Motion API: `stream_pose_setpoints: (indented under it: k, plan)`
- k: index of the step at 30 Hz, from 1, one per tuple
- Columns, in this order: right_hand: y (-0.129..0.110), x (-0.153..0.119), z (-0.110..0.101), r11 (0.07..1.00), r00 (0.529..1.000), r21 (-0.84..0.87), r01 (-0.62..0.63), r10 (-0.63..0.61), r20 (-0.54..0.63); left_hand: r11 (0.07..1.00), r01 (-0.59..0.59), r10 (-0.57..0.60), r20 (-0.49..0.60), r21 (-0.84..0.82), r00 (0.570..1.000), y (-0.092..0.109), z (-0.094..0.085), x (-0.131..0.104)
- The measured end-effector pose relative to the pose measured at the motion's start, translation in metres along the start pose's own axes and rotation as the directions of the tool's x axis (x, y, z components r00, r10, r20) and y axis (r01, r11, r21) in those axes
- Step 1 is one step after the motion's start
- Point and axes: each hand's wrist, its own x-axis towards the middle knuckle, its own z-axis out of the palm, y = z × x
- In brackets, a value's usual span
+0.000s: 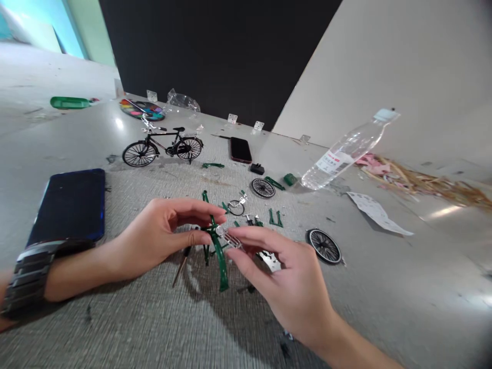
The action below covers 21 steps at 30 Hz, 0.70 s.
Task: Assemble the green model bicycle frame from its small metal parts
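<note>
My left hand (165, 228) pinches a green model bicycle frame (220, 261) with a curved green mudguard, held just above the grey textured mat. From the other side my right hand (280, 266) grips a small silver rack (231, 239) between thumb and fingers, right up against the green frame; whether the two are joined I cannot tell. A thin screwdriver (182, 265) lies on the mat under my left fingers. Just beyond my hands are a small black ring with silver handlebars (243, 199) and a green fork-shaped part (275, 218). More small parts are partly hidden behind my right hand.
A finished black model bicycle (163, 146) stands behind on the left. Spoked wheels (263, 187) lie at the middle and right. A large phone (69, 205) is at left, a smaller phone (240, 150) at the back. At right, a clear bottle (346, 154) leans beside a paper sheet (378, 212).
</note>
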Motion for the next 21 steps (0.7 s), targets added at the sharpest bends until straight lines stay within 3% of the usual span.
stream_pose_setpoints:
  k: [14, 21]
  plan:
    - [0.0037, -0.0004, -0.002, 0.998, 0.995, 0.001, -0.056, 0.056, 0.082, 0.999, 0.022, -0.024, 0.03, 0.042, 0.999, 0.0014, -0.0015, -0.0002]
    - [0.0022, 0.0013, -0.0017, 0.997, 0.995, 0.016, -0.079, 0.078, 0.061, 0.998, 0.067, -0.068, 0.047, 0.013, 0.997, 0.0026, -0.001, 0.0004]
